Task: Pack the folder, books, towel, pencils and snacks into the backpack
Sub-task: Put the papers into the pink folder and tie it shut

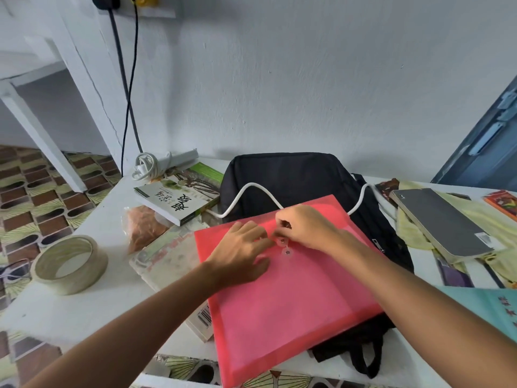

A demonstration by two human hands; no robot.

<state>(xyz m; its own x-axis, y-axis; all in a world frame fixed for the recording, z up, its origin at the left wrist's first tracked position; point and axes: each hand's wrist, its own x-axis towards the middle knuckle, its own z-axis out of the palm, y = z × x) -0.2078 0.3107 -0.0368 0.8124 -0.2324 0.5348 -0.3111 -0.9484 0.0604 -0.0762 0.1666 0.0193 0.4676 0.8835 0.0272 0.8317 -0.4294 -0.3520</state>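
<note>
Fingertips of the right hand [305, 228] pinch together at the upper clasp disc [282, 241] of the pink folder [279, 298], apparently on its tie string, though the string is too fine to make out. Just on the near side of those fingertips sits the second disc [287, 252], so the fastening line runs straight from the pinch toward the person. Left of the pinch, the left hand [243, 253] lies flat on the folder with its fingers loosely spread, pressing the flap down beside the discs.

Under both hands the folder rests on the black backpack [282, 175], its long axis running away from the person and tilted a little leftward. Beyond the fingertips the backpack's top edge lies against the wall, with a white cable [251, 187] draped across it. A zipper pull [376, 243] shows to the right of the right wrist.

Judging from this, the clasp is the step in hand, and the right hand, already on the disc, is the one placed to finish it.
</note>
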